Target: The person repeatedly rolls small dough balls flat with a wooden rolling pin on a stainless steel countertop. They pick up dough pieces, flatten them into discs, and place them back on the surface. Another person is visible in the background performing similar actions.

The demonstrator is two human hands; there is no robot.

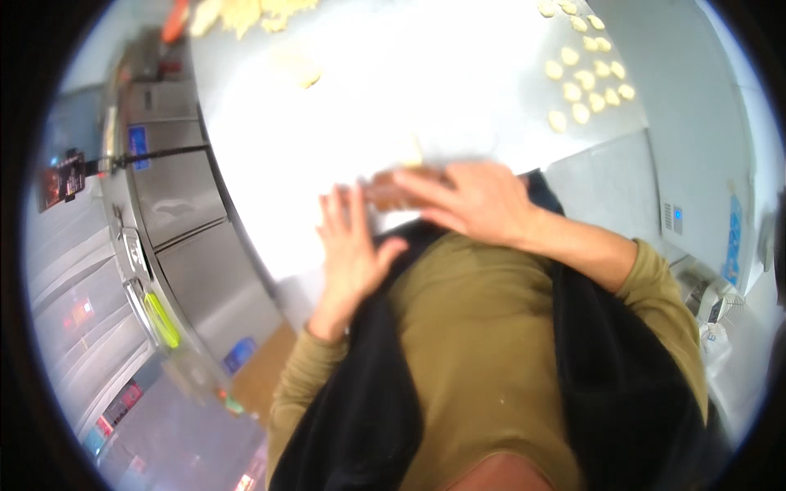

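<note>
A short brown rolling pin (393,189), blurred, lies at the near edge of the glaring white worktop (368,123). My right hand (482,199) rests over its right part, fingers stretched along it. At its left end is my left hand (347,239), palm down with the fingers and thumb spread; glare and blur hide whether its fingertips touch the pin. Just beyond the pin sits a pale yellow bit of dough (415,152), mostly washed out by the light.
Several small dough pieces (584,78) lie at the worktop's far right. A larger yellow dough mass (245,13) is at the far left, beside a red-orange object (176,21). Stainless steel cabinets (178,196) flank the left; a pale appliance panel (694,123) stands right.
</note>
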